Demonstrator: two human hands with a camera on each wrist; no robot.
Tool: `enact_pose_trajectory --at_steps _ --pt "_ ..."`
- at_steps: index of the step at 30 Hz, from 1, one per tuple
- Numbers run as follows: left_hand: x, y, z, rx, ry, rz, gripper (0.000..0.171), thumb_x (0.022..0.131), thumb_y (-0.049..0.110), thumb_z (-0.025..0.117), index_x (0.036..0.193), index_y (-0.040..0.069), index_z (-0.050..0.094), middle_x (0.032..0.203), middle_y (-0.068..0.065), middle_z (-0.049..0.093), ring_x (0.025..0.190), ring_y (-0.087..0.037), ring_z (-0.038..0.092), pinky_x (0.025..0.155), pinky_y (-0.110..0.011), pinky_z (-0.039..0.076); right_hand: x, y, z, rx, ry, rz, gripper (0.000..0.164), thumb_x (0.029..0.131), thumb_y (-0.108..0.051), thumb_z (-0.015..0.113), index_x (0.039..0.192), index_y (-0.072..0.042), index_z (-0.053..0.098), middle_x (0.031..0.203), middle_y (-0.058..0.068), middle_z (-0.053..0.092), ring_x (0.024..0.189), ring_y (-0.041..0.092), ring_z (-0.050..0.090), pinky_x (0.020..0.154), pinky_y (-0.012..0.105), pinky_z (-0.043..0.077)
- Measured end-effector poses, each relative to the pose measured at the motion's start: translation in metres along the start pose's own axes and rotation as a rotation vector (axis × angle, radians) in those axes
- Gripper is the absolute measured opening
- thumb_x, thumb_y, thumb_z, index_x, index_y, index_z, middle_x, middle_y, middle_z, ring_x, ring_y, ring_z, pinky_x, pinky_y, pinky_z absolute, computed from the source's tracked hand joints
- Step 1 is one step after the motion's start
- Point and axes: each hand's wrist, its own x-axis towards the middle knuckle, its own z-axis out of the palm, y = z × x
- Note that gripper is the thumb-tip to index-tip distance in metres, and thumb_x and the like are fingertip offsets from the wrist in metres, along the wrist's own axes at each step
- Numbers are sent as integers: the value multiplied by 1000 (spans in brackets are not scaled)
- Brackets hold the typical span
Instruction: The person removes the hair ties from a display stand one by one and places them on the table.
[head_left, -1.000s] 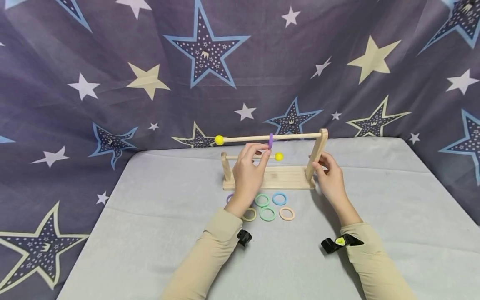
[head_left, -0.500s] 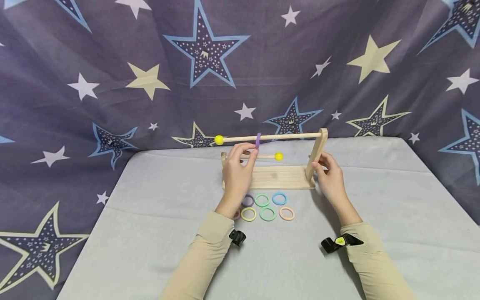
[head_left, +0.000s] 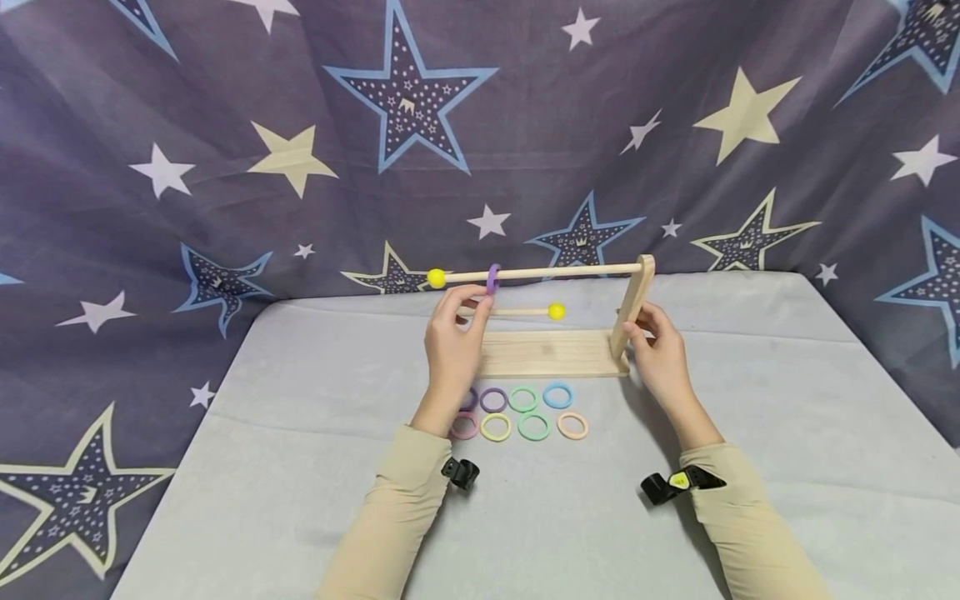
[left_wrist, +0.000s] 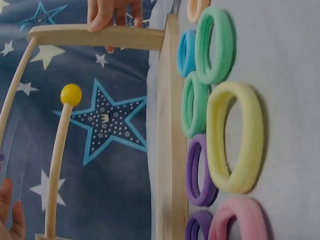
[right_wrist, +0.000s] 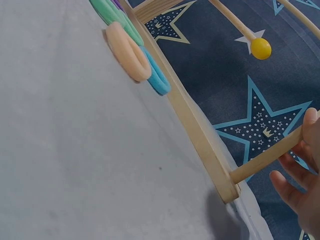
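My left hand (head_left: 454, 342) pinches a purple hair tie (head_left: 492, 279) between thumb and fingertips. The hair tie encircles the upper rod (head_left: 562, 272) of a wooden rack, close to the yellow ball (head_left: 437, 278) at its left end. On the right, my right hand (head_left: 660, 350) grips the rack's tall upright (head_left: 634, 304), thumb in front and fingers behind. The rack's base (head_left: 551, 354) rests on the table. A shorter lower rod (left_wrist: 58, 160) ends in another yellow ball (left_wrist: 71, 94); my left hand hides its left part and the short post in the head view.
Several soft hair ties lie in two rows before the base, including blue (head_left: 558, 395), peach (head_left: 572, 426), yellow (head_left: 496, 427), green (head_left: 534, 426) and pink (head_left: 464, 426). My left wrist partly covers the leftmost ones. A star-patterned curtain (head_left: 525, 125) hangs behind the grey-covered table (head_left: 570, 517).
My left hand has slid the purple hair tie leftward along the upper rod, from near its middle to close to the left ball. The right hand keeps its hold on the upright.
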Motion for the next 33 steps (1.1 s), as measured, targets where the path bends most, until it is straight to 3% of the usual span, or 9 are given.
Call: enact_pose_trajectory --at_steps 7,15,33 --pt "4 -6 -10 -15 6 -4 14 93 18 71 102 7 71 95 -6 69 85 -18 63 71 -30 47 0 0 1 -2 0 0 38 101 -14 57 135 2 52 124 20 63 114 29 58 82 19 45" --pt "6 -12 -21 -73 -14 -58 16 93 19 71 104 6 71 93 -7 67 81 -18 58 72 -29 46 0 -1 0 16 -5 2 40 100 -13 58 137 2 51 126 21 63 116 30 57 83 20 44" --pt "5 -27 -37 -83 53 -72 16 92 16 73 103 5 72 95 -8 71 86 -14 62 72 -29 46 -1 0 -1 16 -2 -14 40 100 -13 58 136 3 51 125 22 63 114 31 58 82 18 44"
